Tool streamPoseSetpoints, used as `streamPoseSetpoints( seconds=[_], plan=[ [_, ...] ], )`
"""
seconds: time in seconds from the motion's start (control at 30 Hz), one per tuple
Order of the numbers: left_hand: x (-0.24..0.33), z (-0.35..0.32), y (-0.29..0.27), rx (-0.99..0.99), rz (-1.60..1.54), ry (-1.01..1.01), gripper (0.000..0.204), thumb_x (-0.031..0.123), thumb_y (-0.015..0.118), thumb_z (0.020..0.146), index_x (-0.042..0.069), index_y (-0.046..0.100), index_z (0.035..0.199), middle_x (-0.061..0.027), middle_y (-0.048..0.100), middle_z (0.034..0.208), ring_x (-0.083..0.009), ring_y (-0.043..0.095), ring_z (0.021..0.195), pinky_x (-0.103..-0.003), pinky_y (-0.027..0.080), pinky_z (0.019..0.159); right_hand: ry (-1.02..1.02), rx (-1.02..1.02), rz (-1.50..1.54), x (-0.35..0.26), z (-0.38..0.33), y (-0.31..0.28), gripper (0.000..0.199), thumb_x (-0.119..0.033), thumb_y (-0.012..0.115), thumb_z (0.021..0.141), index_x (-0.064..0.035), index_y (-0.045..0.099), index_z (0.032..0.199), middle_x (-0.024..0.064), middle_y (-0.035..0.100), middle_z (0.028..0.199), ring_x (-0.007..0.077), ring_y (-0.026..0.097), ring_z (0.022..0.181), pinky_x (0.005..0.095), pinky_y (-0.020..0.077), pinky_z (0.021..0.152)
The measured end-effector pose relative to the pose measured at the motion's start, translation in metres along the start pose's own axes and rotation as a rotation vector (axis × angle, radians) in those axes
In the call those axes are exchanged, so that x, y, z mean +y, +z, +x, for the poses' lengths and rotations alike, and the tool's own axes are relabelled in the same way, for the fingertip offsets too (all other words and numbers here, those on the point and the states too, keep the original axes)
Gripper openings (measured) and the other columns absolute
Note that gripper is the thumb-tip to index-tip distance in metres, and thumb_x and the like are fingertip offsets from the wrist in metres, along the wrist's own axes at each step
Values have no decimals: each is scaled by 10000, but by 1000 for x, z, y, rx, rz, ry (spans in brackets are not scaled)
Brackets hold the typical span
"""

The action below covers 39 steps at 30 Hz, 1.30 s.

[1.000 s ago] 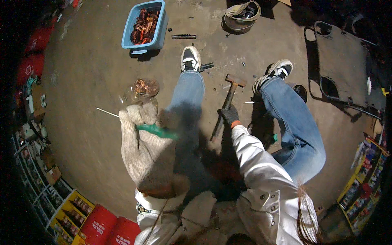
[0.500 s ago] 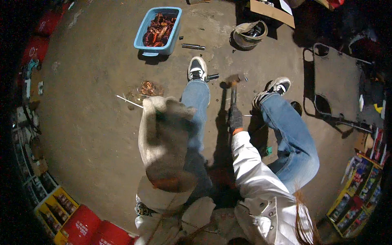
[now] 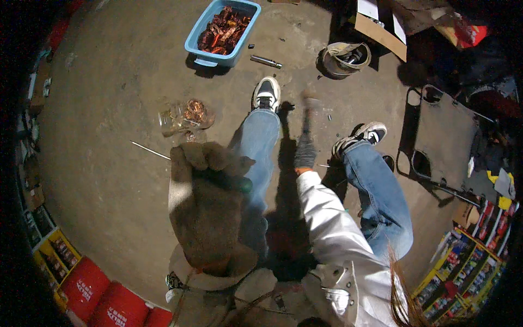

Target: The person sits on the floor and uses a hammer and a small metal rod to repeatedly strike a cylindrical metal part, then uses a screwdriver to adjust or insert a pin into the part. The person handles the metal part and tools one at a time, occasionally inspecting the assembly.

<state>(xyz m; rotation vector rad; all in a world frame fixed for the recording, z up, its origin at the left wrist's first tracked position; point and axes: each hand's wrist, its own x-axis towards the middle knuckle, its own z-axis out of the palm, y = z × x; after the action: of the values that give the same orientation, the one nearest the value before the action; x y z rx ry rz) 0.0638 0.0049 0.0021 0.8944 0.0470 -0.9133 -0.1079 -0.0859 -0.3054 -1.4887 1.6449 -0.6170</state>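
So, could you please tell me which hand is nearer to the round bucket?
Right: the right hand is short of the round bucket, slightly left; the left hand is much farther left.

Flr [image 3: 120, 82] is running open L of blue tub [image 3: 222, 59], leaving pass room. R of tub, metal cyl. [image 3: 266, 61] is lying close, bucket [image 3: 336, 70] is standing farther off. On tub's near side, clear plastic pack [image 3: 173, 121], L shoe [image 3: 267, 94] & blurred hammer [image 3: 306, 120] in R hand [image 3: 305, 152] are obstructing.
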Motion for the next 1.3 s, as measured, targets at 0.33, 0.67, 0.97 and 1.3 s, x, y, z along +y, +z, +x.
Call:
streamPoseSetpoints(
  seconds=[0.33, 0.67, 0.97, 1.3],
  plan=[
    [-6, 3, -8, -200, -211, -23, 184, 228, 434, 985, 76, 451, 881, -44, 450, 794, -202, 429, 754, -375, 400, 726, -455, 277, -437, 2, 56, -36, 351, -371, 448, 958, -63, 565, 838, 80, 559, 623, 229, 542, 543, 372, 404, 504],
    [-3, 3, -6, 53, -243, -87, 264, 272, 363, 1005, 75, 483, 877, -59, 474, 818, -201, 463, 761, -340, 425, 736, -22, -127, -700, 16, 25, 2, 413, -368, 421, 935, -60, 485, 1202, 185, 560, 1019, 349, 541, 929, 449, 406, 833],
    [-3, 4, 2, 65, -189, -55, 287, 281, 363, 1013, 94, 459, 819, -32, 435, 751, -190, 423, 696, -354, 421, 688, 328, -80, -35, 17, 14, -13, 270, -306, 537, 917, -49, 621, 922, 152, 650, 810, 296, 630, 753, 387, 472, 671],
    [-2, 1, 3, 62, -218, -63, 245, 271, 444, 983, 69, 519, 867, -53, 504, 813, -199, 466, 743, -361, 424, 740, -260, 446, -1000, 33, -8, -3, 248, -273, 507, 903, -66, 580, 1017, 169, 614, 889, 329, 611, 761, 422, 482, 625]
  ],
)
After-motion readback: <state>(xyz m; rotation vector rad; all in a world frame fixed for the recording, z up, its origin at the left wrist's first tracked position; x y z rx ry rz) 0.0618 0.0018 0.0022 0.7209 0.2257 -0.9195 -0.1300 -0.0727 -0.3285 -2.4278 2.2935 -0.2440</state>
